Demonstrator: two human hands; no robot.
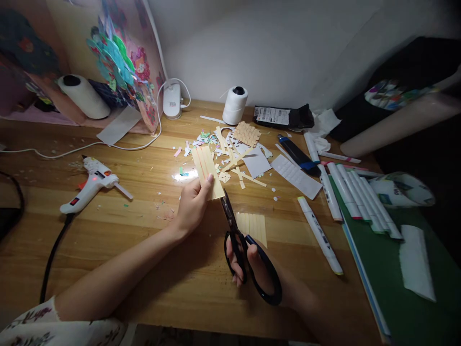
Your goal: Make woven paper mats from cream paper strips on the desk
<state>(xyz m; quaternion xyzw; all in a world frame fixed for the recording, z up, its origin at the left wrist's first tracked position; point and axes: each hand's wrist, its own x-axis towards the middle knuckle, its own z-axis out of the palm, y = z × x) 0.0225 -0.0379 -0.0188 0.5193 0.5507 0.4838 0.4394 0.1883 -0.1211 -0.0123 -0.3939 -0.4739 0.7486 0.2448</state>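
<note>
My left hand pinches a pale yellow strip of card marked with red lines, its thumb lying on the front. My right hand has its fingers through the black handles of a pair of scissors. The scissor blades point up and meet the card's lower right edge; whether they are cutting into it cannot be made out. Under the scissors lies another pale yellow piece with lengthwise lines. Beyond the card are paper scraps, thin yellow strips and a woven-looking tan piece.
A white glue gun lies at left with its black cord. A thread spool stands near the wall. At right are a loose marker, several more markers on a green board, and a blue-black tool.
</note>
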